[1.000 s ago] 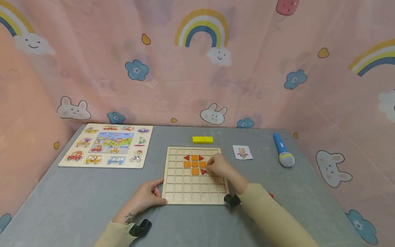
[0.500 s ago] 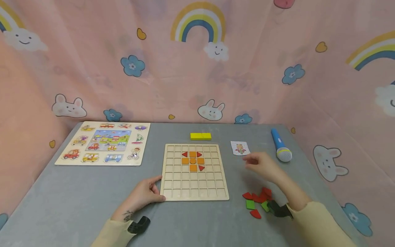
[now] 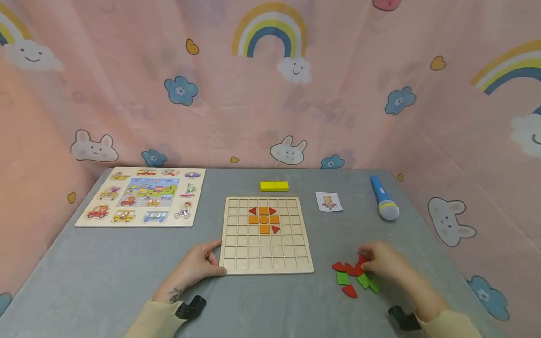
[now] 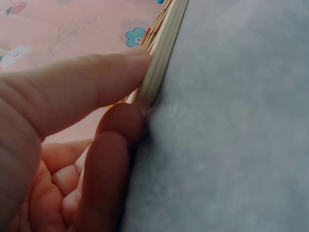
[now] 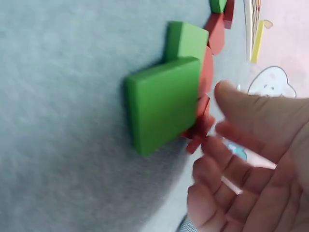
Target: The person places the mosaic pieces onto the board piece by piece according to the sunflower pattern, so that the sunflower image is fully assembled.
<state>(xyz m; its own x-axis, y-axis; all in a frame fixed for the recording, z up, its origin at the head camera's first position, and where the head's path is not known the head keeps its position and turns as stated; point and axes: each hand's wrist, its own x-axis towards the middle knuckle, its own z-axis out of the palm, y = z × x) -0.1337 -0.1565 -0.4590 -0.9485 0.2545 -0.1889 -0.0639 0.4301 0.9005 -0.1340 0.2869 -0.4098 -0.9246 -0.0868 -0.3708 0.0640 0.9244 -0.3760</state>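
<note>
Red pieces [image 3: 350,269] lie just beside the spread right grip [image 3: 383,259], contact hard to judge.

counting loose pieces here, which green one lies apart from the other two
The green piece nearest the grid board. The other two green pieces lie close together, nearer the right hand.

We see a pale wooden grid board [image 3: 265,253] lying flat about midway between the left and right edges of the surface [image 3: 143,263], apart from its far edge, with orange pieces [image 3: 264,229] in a cross and three red triangles [image 3: 253,211] among the arms. Toward the right edge, near the board's near right corner, we find loose red pieces [image 3: 349,291] and green squares [image 3: 343,279] clustered.
</note>
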